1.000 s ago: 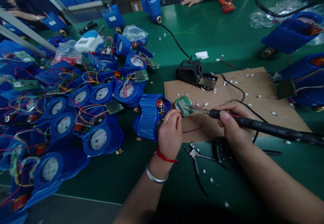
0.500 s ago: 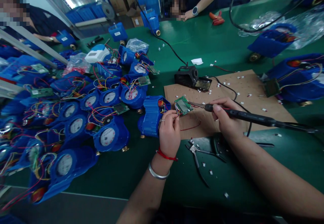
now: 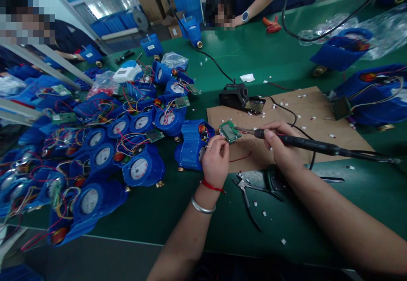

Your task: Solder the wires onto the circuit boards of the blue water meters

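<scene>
My left hand (image 3: 216,158) pinches the near edge of a small green circuit board (image 3: 229,132) with a grey display, held over brown cardboard (image 3: 276,145). In my right hand (image 3: 282,147) is a black soldering iron (image 3: 307,144), gripped like a pen and pointing left. Its tip is at the board's right edge; whether it touches cannot be made out. Just left of the board lies a blue water meter (image 3: 194,145) with wires at its open end. A red wire (image 3: 241,158) rests on the cardboard below the board.
Cutting pliers (image 3: 244,184) lie near my right forearm. Behind the board stands a black soldering stand (image 3: 235,96). Many wired blue meters (image 3: 140,168) crowd the left; others (image 3: 375,96) sit at right. Small white connectors (image 3: 332,136) are scattered about. Co-workers sit across the green table (image 3: 229,226).
The view has shifted slightly, so the meters on the left appear farther right. Both hands keep their grips, and the iron's tip stays at the board's edge.
</scene>
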The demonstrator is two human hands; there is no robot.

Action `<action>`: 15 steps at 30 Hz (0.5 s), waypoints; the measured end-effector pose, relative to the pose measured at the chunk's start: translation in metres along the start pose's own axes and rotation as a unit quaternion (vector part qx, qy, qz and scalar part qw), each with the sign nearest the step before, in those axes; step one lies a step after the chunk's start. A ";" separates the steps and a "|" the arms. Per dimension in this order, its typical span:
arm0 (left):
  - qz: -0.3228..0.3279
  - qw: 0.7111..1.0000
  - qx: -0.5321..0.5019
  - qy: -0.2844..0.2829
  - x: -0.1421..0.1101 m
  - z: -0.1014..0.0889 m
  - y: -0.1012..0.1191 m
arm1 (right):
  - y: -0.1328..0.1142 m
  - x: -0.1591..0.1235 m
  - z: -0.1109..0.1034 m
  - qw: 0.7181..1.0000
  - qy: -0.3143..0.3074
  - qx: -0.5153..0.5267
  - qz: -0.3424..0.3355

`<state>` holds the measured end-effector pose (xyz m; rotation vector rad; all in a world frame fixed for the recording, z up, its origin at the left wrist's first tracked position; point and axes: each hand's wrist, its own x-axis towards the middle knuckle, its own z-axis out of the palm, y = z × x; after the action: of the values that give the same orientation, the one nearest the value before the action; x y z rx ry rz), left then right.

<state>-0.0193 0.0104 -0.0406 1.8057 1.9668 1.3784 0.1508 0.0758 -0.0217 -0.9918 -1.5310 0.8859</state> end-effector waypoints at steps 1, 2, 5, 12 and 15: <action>0.000 1.000 0.000 -0.002 0.000 0.000 0.000 | 0.000 0.000 0.000 1.000 0.001 0.002 -0.001; -0.001 1.000 -0.001 -0.005 0.000 0.000 0.000 | 0.000 0.000 0.000 1.000 0.000 0.005 0.000; -0.006 1.000 -0.001 -0.006 0.000 0.000 0.000 | 0.000 0.000 0.000 1.000 0.000 0.014 0.001; -0.020 1.000 -0.009 -0.010 0.001 0.001 0.000 | 0.004 0.000 -0.001 1.000 -0.003 0.020 0.017; -0.019 1.000 -0.008 -0.008 0.001 0.001 0.001 | 0.007 0.000 -0.003 0.999 0.005 0.031 0.023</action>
<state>-0.0186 0.0120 -0.0400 1.7575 1.9648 1.3598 0.1543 0.0785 -0.0279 -0.9892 -1.4692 0.9529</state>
